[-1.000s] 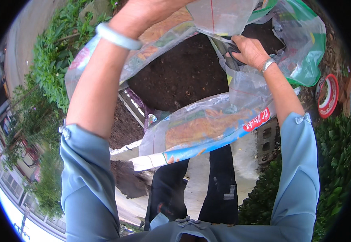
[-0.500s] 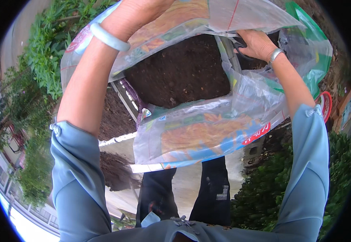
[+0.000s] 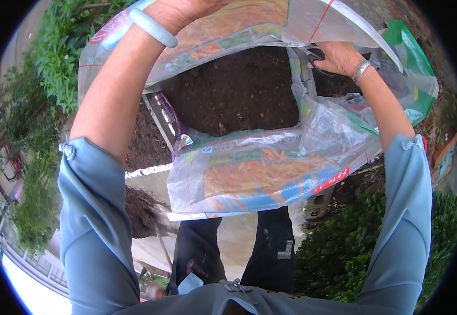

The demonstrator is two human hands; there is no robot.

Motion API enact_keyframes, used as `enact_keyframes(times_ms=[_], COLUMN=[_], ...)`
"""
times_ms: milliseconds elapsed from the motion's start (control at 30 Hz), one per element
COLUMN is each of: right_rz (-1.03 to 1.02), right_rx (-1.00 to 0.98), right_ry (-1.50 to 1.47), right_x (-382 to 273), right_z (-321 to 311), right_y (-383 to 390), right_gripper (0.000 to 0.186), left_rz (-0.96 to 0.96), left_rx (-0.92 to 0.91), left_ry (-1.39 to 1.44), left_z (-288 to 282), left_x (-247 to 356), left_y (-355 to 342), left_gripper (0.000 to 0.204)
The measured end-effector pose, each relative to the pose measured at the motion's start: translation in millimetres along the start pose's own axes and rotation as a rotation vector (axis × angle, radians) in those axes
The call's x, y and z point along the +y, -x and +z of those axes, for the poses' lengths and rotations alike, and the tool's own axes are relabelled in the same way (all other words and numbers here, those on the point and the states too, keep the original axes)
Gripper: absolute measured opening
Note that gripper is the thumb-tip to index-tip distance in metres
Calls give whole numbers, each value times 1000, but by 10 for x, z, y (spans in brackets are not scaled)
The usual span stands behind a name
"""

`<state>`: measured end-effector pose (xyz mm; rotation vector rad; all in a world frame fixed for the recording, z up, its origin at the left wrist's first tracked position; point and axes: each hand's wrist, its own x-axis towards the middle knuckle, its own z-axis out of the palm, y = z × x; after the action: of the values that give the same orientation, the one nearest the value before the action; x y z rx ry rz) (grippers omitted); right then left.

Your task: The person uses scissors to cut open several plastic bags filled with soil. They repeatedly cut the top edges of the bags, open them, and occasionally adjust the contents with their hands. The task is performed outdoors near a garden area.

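A large printed, translucent plastic sack (image 3: 260, 173) lies spread and cut open around a square bed of dark soil (image 3: 228, 92). At the top, my left hand (image 3: 202, 8) is over the sack's far flap, its fingers cut off by the frame edge. My right hand (image 3: 333, 58) grips black-handled scissors (image 3: 320, 68) at the soil's far right corner, beside a grey strip and partly under the raised flap. A purple mesh edge (image 3: 168, 118) runs along the soil's left side. More soil (image 3: 147, 136) shows left of it.
Leafy plants (image 3: 60, 68) grow at the left. Dense shrubs (image 3: 333, 252) stand at lower right. My legs (image 3: 265, 247) are on pale concrete (image 3: 228, 247) near a hollow block (image 3: 323, 199) and a soil heap (image 3: 139, 210). Orange bricks or boards (image 3: 443, 157) lie at far right.
My right hand has shifted slightly right with the scissors, and the far flap now extends further over it. The whole view has drifted, with the near flap appearing higher.
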<state>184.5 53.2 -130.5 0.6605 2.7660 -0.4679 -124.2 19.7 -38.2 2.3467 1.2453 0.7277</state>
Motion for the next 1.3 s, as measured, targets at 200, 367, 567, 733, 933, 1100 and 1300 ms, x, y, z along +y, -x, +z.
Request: enact_keyframes(times_ms=[200, 367, 567, 733, 933, 1100, 1300], right_rz=[-92, -112, -127, -146, -229, -77, -75], right_rx=[24, 5, 110, 83, 83, -97, -77], right_ry=[-43, -92, -18, -28, -29, -7, 60], right_x=[179, 222, 65, -11, 167, -176, -116], right_z=[68, 171, 184, 141, 157, -40, 136], right_y=[-51, -63, -243, -290, -241, -376, -405], right_gripper=[46, 42, 38, 38, 42, 44, 42], left_rz=[-75, -127, -143, -132, -122, -114, -104], left_rx=[-17, 17, -30, 38, 9, 45, 68], left_ry=[22, 139, 115, 106, 144, 182, 114], left_z=[-86, 4, -9, 31, -49, 42, 11], left_x=[-143, -237, -201, -309, -354, -316, -306], left_y=[5, 31, -37, 16, 7, 41, 21], left_gripper=[5, 5, 4, 8, 11, 10, 8])
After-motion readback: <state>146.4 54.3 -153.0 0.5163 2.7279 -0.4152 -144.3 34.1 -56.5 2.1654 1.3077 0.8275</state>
